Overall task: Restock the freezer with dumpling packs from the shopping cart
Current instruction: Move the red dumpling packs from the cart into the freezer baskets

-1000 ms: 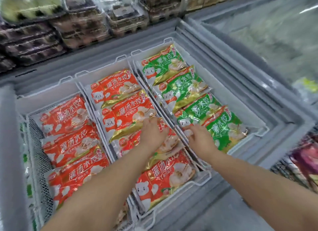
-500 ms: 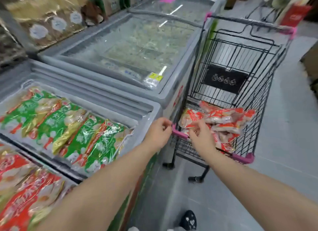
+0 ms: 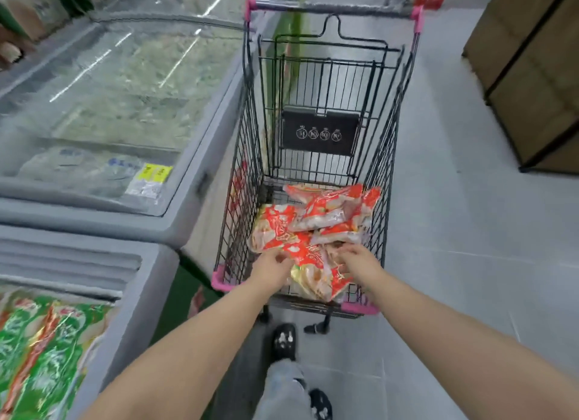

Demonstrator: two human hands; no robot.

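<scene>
Freezer (image 3: 147, 263), lower left: green packs (image 3: 47, 350) in place, the rest of it out of frame. Shopping cart (image 3: 319, 134) holds a loose heap of red dumpling packs (image 3: 329, 213), so I'd judge several loads to go. Left hand (image 3: 272, 267) pinches the nearest pack (image 3: 308, 263) at its edge. Right hand (image 3: 357, 263) lies on its other side, fingers bent; in the blur I cannot tell if it grips. Depth of the heap is hidden.

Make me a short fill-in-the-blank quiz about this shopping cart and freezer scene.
The dumpling packs in the shopping cart are mostly ____.
The bags in the open freezer beside it are mostly ____.
The cart's corner bumpers are ____.
Missing words: red, green, pink.
</scene>
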